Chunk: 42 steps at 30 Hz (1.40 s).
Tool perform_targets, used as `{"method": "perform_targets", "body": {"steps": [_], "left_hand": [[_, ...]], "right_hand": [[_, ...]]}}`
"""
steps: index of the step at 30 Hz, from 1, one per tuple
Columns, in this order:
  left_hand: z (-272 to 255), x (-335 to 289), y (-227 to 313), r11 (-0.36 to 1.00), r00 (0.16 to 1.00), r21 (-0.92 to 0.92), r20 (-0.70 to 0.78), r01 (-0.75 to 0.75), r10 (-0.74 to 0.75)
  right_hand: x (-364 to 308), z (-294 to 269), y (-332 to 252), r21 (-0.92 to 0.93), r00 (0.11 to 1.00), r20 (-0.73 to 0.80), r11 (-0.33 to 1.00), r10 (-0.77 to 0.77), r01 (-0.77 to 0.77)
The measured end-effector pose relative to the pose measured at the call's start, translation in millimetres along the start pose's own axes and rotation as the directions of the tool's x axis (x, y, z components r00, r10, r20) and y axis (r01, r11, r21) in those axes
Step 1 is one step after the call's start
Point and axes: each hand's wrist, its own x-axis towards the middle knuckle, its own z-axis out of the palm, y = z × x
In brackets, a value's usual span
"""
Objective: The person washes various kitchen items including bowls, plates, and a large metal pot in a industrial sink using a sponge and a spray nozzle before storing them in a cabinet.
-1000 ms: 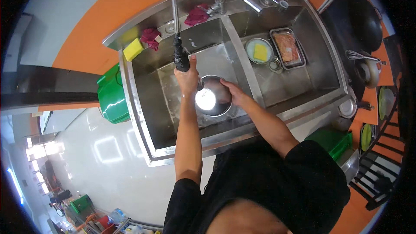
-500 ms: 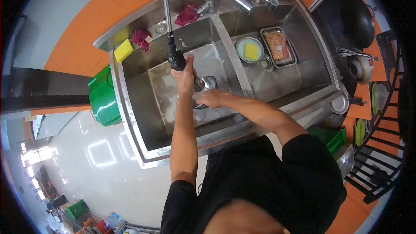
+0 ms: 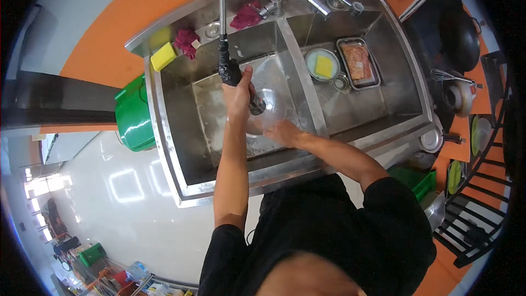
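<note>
Tilted black sprayer point(image 3: 256, 104) near blurred shiny bowl point(image 3: 273, 106), over left basin point(image 3: 183, 115)

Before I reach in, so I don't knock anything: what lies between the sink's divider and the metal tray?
In the head view, a round bowl holding a yellow sponge, and a small round container.

Sprayer point(image 3: 229, 72) over left basin point(image 3: 183, 126), bowl point(image 3: 312, 61) left of tray point(image 3: 366, 84) in right basin point(image 3: 361, 107)

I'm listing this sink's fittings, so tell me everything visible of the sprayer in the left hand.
The sprayer has a black, lumpy-looking grip, apparently wrapped, with a shiny metallic pipe rising from it. Its short dark head slants down and right over the left basin. The left hand is closed around it, hiding its middle. Whether water is flowing is too blurred to tell.
</note>
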Motion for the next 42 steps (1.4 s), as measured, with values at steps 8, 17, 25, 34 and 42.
{"method": "perform_targets", "body": {"steps": [8,17,25,34,42], "left_hand": [[-21.1,15.2,5.5,0.996,0.999,-0.08,-0.028,-0.03,0.028],[-33.1,15.2,14.9,0.999,0.998,-0.044,-0.061,0.001,-0.004],[10.4,2.9,-1.5,0.981,0.996,-0.196,0.084,0.005,0.012],[-13.8,11.5,2.9,0.998,0.997,-0.032,-0.052,0.054,-0.055],[-8.5,18.9,-6.5,0.993,0.992,-0.003,-0.039,-0.121,0.121]], "right_hand": [[32.1,15.0,15.8,0.917,0.799,0.383,-0.292,0.463,-0.271],[23.9,4.9,21.8,0.845,0.613,0.501,-0.497,0.611,-0.196],[61.0,3.2,26.7,0.457,0.877,0.417,0.78,0.238,-0.428],[40.9,-24.3,-7.9,0.158,0.901,0.412,0.963,0.136,-0.218],[31.5,-21.7,-9.6,0.084,0.923,0.385,0.996,-0.027,-0.006]]}}
